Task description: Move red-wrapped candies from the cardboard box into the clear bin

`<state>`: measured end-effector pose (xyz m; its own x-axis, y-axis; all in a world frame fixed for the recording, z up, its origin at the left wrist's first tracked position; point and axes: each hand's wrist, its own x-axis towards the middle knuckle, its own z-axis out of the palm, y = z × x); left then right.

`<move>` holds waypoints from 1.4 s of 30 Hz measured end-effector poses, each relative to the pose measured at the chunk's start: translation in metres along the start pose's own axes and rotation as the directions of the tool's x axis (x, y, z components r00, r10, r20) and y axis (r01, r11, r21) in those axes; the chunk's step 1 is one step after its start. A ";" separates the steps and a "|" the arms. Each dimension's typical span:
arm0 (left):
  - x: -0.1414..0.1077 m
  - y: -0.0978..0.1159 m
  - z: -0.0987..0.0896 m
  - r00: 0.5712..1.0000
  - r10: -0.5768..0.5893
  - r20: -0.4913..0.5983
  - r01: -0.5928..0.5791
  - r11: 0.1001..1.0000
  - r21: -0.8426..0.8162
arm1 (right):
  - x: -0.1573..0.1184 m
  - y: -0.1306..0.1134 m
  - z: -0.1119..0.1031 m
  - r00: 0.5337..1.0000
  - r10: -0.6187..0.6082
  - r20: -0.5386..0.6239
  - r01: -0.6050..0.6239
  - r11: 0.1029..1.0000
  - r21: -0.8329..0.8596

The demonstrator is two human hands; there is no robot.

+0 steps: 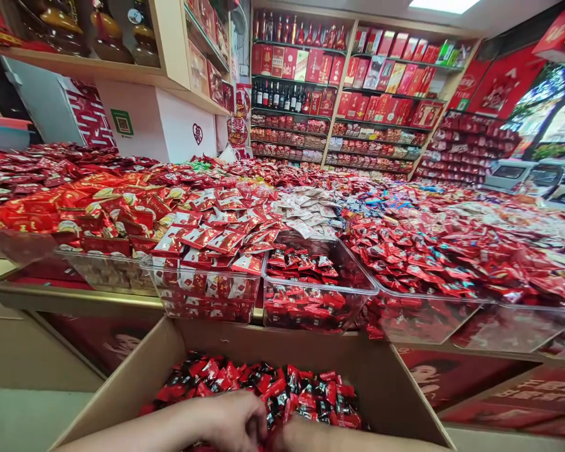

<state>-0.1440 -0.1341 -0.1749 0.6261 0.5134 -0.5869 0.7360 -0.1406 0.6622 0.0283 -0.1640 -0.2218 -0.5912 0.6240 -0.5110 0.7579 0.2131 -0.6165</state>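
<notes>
Below the display counter stands an open cardboard box (400,389), partly filled with red and black wrapped candies (311,392). My left hand (238,419) reaches down among the candies, its fingers curled and partly hidden at the lower edge. Close beside it on the right, my right hand (299,433) is sunk into the candies, with its fingers out of sight. What either hand grips cannot be made out. Just above the box, a clear plastic bin (320,287) on the counter holds similar red and black candies, lower than in the bins around it.
More clear bins heaped with wrapped sweets, such as the red and white packets (216,282), line the counter's gold edge (75,300). The box's front wall touches or nearly touches the counter. Shelves (327,94) with bottles and red boxes stand behind.
</notes>
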 end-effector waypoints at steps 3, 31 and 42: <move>-0.001 0.007 -0.010 0.985 0.147 -0.092 -0.164 0.965 -0.205 | -0.012 -0.018 -0.037 0.978 -0.049 -0.202 0.077 0.988 0.132; -0.013 0.039 -0.016 0.981 0.151 -0.125 -0.196 0.744 -0.639 | -0.052 -0.043 -0.084 0.793 -0.173 -0.584 0.188 0.982 -0.035; -0.018 0.039 -0.011 0.998 0.041 -0.038 -0.055 0.573 -0.818 | -0.059 -0.064 -0.071 0.831 -0.288 -0.476 0.065 0.900 -0.432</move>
<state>-0.1290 -0.1398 -0.1332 0.6457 0.5392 -0.5408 0.1768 0.5834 0.7927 0.0348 -0.1612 -0.1095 -0.5785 0.8148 0.0382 0.7626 0.5569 -0.3291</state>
